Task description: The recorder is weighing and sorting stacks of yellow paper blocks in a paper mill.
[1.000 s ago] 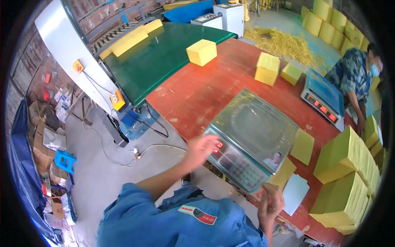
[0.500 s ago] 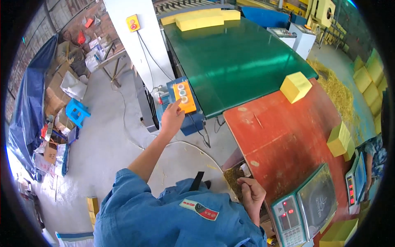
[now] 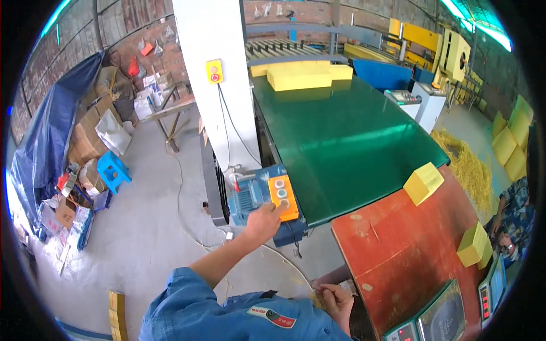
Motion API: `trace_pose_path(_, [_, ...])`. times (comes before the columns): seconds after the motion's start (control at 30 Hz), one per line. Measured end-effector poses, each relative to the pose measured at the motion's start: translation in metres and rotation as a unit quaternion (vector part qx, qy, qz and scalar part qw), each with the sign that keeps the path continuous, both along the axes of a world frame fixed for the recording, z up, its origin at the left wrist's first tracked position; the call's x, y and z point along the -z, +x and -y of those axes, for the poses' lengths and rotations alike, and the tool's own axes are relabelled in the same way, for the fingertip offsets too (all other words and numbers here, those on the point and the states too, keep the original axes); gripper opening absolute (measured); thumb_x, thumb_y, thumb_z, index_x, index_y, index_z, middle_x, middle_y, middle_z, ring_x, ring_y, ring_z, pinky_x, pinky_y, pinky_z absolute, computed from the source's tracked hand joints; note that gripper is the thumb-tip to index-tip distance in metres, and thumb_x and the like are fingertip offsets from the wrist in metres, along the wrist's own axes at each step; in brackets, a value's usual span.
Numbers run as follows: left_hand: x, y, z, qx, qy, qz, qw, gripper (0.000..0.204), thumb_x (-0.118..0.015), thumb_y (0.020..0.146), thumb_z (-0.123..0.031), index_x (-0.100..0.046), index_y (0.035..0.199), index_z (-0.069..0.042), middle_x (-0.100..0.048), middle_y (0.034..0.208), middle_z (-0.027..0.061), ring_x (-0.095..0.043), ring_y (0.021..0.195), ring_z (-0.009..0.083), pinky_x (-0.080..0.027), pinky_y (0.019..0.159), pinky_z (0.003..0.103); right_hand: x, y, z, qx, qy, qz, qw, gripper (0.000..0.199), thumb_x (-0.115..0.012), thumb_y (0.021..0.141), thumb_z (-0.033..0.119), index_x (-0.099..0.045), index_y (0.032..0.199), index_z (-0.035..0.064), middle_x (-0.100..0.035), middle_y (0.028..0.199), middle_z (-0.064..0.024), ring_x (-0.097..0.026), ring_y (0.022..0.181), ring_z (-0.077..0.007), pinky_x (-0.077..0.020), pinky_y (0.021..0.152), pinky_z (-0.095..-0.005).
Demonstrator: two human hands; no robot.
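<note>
My left hand (image 3: 263, 223) reaches forward, index finger stretched onto the lowest button of an orange control box (image 3: 291, 211). Its other fingers are bent and it holds nothing that I can see. The box sits on a blue motor housing (image 3: 247, 200) beside the green conveyor belt (image 3: 341, 148). Close to my body, my right hand (image 3: 339, 303) is loosely closed near the red tabletop's left edge, with nothing visible in it. At the belt's far end lie long yellow blocks (image 3: 298, 78). A smaller yellow block (image 3: 424, 183) rests where belt and tabletop meet.
On the red tabletop (image 3: 392, 244) are more yellow blocks (image 3: 473, 244) and two scales, one with a glass-like plate (image 3: 443, 318). Another person (image 3: 515, 216) is at the right edge. A white pillar (image 3: 213, 113), blue stool (image 3: 114, 170) and floor cable (image 3: 181, 199) stand or lie leftward.
The view has tilted up, so the belt and tabletop appear lower. My left index finger stays on the lowest button. My right hand remains closed near my body. More of the other person shows.
</note>
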State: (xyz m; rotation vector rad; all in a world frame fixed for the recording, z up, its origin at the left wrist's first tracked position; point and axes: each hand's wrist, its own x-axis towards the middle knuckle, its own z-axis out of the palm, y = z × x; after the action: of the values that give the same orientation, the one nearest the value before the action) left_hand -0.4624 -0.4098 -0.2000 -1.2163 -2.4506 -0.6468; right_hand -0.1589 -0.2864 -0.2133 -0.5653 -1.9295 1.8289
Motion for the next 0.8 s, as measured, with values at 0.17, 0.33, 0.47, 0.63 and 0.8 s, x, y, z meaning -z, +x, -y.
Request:
trace_pose_path(0.17, [-0.011, -0.01, -0.004, -0.029, -0.124, 0.089, 0.988, 0.045, -0.058, 0.085, -0.019, -0.054, 0.129, -0.019, -0.067, 0.08, 0.0164, -0.067, 0.07, 0.0348, -0.052, 0.061, 0.047, 0.009, -0.016, 0.001, 0.01, -0.025, -0.01, 1.0, 0.014, -0.056, 0.089, -0.002, -0.067, 0.097, -0.0064, -0.07, 0.086, -0.0118, -0.068, 0.082, -0.0157, -0.0534, 0.076, -0.0269])
trace_pose_path(0.33, [-0.022, -0.012, 0.0, -0.047, -0.165, 0.138, 0.975, 0.047, -0.059, 0.086, -0.024, -0.053, 0.132, -0.027, -0.068, 0.08, 0.0167, -0.067, 0.072, 0.0362, -0.052, 0.063, 0.049, 0.01, -0.016, 0.001, 0.01, -0.017, -0.002, 1.0, 0.014, -0.057, 0.089, -0.002, -0.067, 0.097, -0.0063, -0.07, 0.085, -0.0124, -0.068, 0.082, -0.0161, -0.0536, 0.076, -0.027])
trace_pose_path(0.47, [-0.016, -0.007, 0.003, -0.021, -0.139, 0.118, 0.983, 0.046, -0.055, 0.085, -0.019, -0.053, 0.13, -0.025, -0.068, 0.082, 0.0177, -0.068, 0.075, 0.037, -0.052, 0.063, 0.051, 0.006, -0.007, 0.009, 0.006, -0.023, -0.004, 1.0, 0.014, -0.056, 0.089, -0.002, -0.067, 0.097, -0.0062, -0.07, 0.085, -0.0118, -0.068, 0.082, -0.0159, -0.0537, 0.075, -0.0267])
trace_pose_path(0.63, [0.0, -0.011, 0.0, -0.05, -0.147, 0.114, 0.981, 0.045, -0.054, 0.086, -0.018, -0.054, 0.13, -0.029, -0.07, 0.089, 0.0154, -0.069, 0.081, 0.0356, -0.054, 0.069, 0.049, 0.01, 0.01, 0.02, 0.003, -0.014, -0.004, 1.0, 0.013, -0.057, 0.089, -0.002, -0.067, 0.096, -0.0062, -0.07, 0.085, -0.0119, -0.068, 0.082, -0.0155, -0.0537, 0.075, -0.0268])
trace_pose_path(0.8, [0.008, -0.027, 0.0, -0.049, -0.138, 0.064, 0.987, 0.043, -0.058, 0.084, -0.02, -0.06, 0.125, -0.03, -0.07, 0.091, 0.0122, -0.067, 0.077, 0.0339, -0.052, 0.067, 0.047, 0.008, 0.035, 0.027, -0.014, 0.104, 0.005, 0.994, 0.013, -0.06, 0.087, 0.0, -0.068, 0.097, -0.0031, -0.071, 0.087, -0.0119, -0.068, 0.082, -0.0154, -0.052, 0.074, -0.0278])
